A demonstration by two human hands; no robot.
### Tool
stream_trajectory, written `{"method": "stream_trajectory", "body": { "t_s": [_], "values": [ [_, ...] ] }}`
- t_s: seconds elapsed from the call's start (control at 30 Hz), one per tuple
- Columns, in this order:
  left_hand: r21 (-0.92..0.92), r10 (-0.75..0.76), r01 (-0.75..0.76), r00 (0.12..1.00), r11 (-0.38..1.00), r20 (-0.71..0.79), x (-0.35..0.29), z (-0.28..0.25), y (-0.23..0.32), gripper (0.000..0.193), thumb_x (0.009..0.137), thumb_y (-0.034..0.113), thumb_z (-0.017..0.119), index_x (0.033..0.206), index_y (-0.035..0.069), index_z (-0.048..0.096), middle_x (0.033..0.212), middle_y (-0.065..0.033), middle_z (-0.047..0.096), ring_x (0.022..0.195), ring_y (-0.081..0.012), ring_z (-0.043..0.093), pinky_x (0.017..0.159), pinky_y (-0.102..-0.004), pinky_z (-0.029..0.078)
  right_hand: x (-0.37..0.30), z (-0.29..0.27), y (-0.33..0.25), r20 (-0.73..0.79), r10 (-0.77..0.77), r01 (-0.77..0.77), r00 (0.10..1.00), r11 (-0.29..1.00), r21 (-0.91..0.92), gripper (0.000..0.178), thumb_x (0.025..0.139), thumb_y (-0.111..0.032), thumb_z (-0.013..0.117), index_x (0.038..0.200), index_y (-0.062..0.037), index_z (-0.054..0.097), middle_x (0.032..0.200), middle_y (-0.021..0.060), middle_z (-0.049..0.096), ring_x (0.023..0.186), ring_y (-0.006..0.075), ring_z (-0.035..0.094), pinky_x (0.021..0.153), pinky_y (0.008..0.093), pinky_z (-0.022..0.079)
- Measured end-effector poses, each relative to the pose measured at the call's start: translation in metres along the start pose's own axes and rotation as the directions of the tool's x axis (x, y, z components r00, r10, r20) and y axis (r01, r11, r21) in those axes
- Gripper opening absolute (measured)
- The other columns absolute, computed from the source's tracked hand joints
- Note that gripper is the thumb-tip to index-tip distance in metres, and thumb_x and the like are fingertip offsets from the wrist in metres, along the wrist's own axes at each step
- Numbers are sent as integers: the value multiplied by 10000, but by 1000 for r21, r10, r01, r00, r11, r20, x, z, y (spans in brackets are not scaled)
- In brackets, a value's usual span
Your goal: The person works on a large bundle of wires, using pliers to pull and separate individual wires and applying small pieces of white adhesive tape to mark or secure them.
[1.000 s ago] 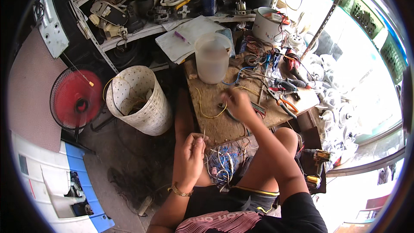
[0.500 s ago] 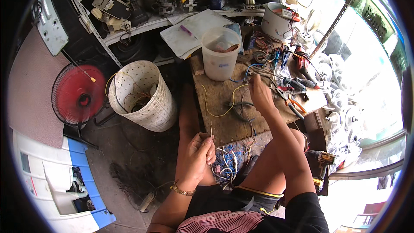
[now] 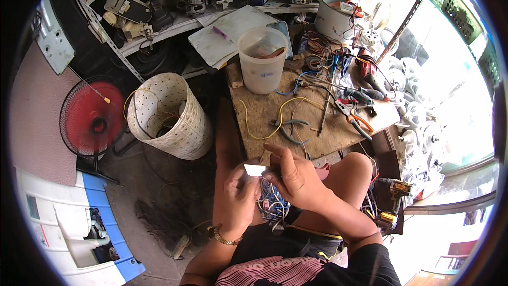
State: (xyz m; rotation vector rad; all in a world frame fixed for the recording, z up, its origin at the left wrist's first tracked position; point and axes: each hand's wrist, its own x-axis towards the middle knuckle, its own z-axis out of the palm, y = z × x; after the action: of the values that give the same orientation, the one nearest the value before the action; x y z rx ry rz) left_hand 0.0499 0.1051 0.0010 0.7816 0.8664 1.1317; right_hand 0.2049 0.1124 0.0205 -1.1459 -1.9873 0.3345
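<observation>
My left hand (image 3: 241, 193) is closed above my lap, near the front edge of the wooden table. The thin pale wire (image 3: 263, 155) in it shows only as a short tip past the fingers. My right hand (image 3: 300, 179) has come up against it, thumb and fingers pinching one end of a flat, shiny trapezoid blade (image 3: 255, 170). The blade lies across the fingertips of both hands, and glare hides its detail. Where blade and wire meet is hidden. A long yellow wire (image 3: 280, 119) curves over the table beyond, beside dark-handled pliers (image 3: 291, 131).
On the wooden table (image 3: 312, 145) stand a translucent bucket (image 3: 263, 77), orange-handled pliers (image 3: 354, 119), screwdrivers and a red power tool (image 3: 368, 69). A perforated white basket (image 3: 196, 132) and a red fan (image 3: 95, 119) are at left. Wire scraps (image 3: 272, 204) lie below; a cordless drill (image 3: 394, 198) sits right.
My right hand has moved from among the tools on the table back to my left hand, bringing the shiny blade. The view has shifted slightly; my left hand has moved a little left and down.
</observation>
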Motion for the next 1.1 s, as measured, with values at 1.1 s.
{"method": "stream_trajectory", "body": {
  "t_s": [1.1],
  "values": [
    [26, 250, -254, 962, 967, 107, -25, -6, -2, 147, 962, 155, 567, 942, 9, 572, 739, 71, 496, 668, 9, 414, 580, -171, 341, -4, -8, -21, 92, 76, -79, 993, 996, 34, 384, 823, -154, 663, 1096, 29, 463, 900, 191, 613, 811, 386, 621, 636, 438, 500]
  ]
}}
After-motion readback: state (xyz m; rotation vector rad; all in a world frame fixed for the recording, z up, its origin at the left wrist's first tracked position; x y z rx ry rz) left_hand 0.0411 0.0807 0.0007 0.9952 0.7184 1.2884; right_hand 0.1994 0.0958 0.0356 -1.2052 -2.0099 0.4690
